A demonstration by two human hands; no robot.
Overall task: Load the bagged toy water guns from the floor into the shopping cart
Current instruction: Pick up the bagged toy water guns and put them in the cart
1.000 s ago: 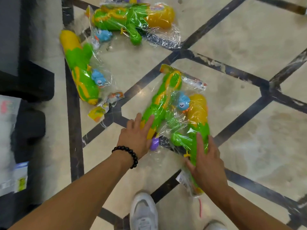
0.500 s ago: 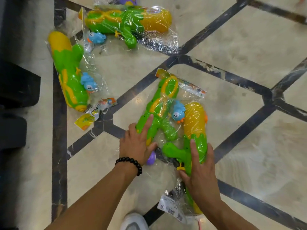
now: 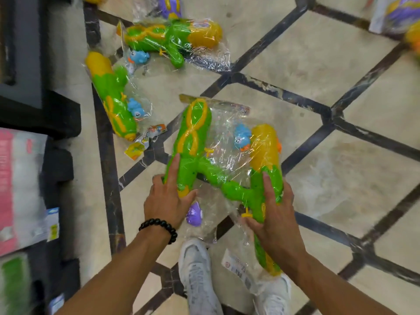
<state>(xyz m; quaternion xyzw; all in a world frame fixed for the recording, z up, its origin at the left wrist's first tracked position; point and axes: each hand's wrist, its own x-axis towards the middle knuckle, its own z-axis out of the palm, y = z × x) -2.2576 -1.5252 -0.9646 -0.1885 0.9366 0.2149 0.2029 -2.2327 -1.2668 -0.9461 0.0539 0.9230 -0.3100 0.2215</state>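
Lifting now, by the look of it: two bagged water guns gathered as a pair, larger and closer to the head camera than a moment ago, overlapping the white shoes (image 3: 200,276) below. Gripped by the left hand (image 3: 167,200) around the yellow butt of the left-held gun (image 3: 193,142), thumb wrapped beneath, forefinger laid along the green body. Clasped by the right hand (image 3: 272,214) around the green middle of the right-held gun (image 3: 266,169), fingers curled over its far side. Spread wider apart than half a second ago, with crinkled plastic stretched between and the two green handles crossing in the middle. Probably clear of the floor (image 3: 341,189), though hard to say for certain.

Left lying on the tiles further off: one bagged gun (image 3: 113,96) to the left, another (image 3: 170,39) beyond it, plus purple packs at the top edge. No shopping cart recognisable here; only dark fixtures and blurred packets at the left margin. Judged early in the loading: first pair in hand, carry to the cart next, several bags remaining.
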